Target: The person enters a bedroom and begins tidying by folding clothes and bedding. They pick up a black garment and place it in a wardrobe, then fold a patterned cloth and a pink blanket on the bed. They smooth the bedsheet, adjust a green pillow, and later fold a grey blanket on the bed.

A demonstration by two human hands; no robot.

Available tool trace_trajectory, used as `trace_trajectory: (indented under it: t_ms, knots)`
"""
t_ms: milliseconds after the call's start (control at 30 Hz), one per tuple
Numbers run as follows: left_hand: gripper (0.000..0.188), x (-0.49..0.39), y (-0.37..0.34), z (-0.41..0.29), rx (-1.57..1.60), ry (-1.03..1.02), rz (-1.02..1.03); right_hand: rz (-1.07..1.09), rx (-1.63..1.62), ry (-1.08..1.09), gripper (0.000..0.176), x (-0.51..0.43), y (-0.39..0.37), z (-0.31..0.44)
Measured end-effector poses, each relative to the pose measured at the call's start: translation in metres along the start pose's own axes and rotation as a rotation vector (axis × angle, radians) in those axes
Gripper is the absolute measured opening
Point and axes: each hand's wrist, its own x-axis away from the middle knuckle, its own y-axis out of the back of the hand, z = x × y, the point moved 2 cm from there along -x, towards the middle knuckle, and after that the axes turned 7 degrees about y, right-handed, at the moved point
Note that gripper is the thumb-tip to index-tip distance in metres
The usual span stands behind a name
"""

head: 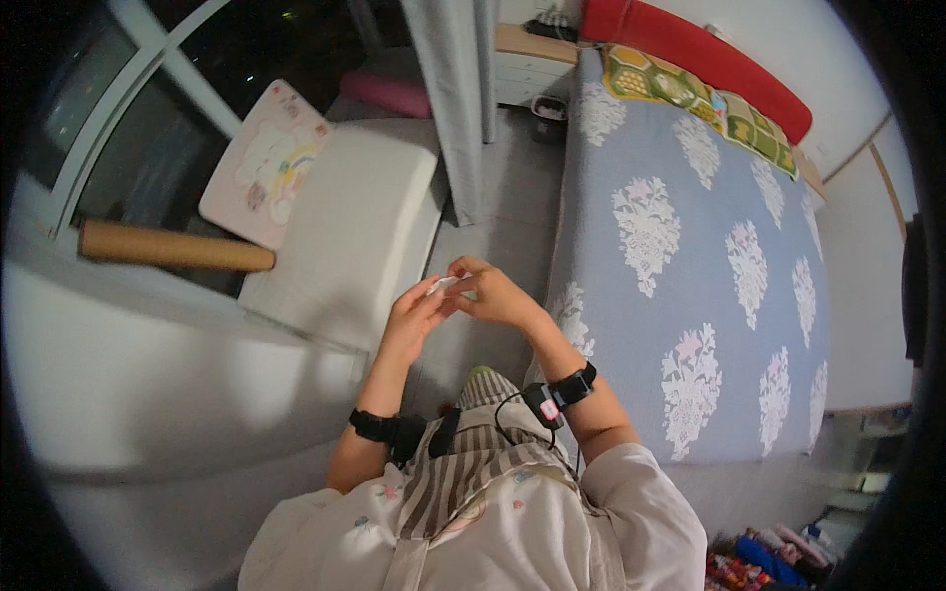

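A small white item (442, 285), perhaps a piece of paper or tissue, is held between both hands at the middle of the view. My left hand (414, 318) supports it from the left with its fingers extended. From the right, my right hand (494, 294) curls its thumb and fingers around it, hiding part of it. The hands are close together, raised above the grey tiled floor (480, 244). A black strap with a small device is worn on each forearm.
To the right stands a bed with a blue patterned cover (695, 273). On the left, a padded window seat (355, 207) carries a pink cartoon board (270, 166) and a cardboard tube (177, 246). Ahead are a grey curtain (451, 111), a small bin (549, 122) and a drawer cabinet (528, 74).
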Motion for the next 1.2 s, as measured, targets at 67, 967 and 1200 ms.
trace_trajectory:
  t_ms: [67, 967, 1200]
  knots:
    - [0.034, -0.045, -0.013, -0.005, -0.041, 0.058, 0.060, 0.016, 0.021, -0.131, 0.016, -0.005, 0.030, -0.023]
    - [0.045, -0.615, -0.146, -0.178, -0.324, 0.147, 0.341, -0.289, 0.037, -0.746, 0.020, -0.228, 0.359, -0.486]
    - [0.041, -0.697, -0.106, -0.213, -0.365, 0.139, 0.205, -0.675, -0.080, -0.923, 0.025, -0.230, 0.455, -0.681]
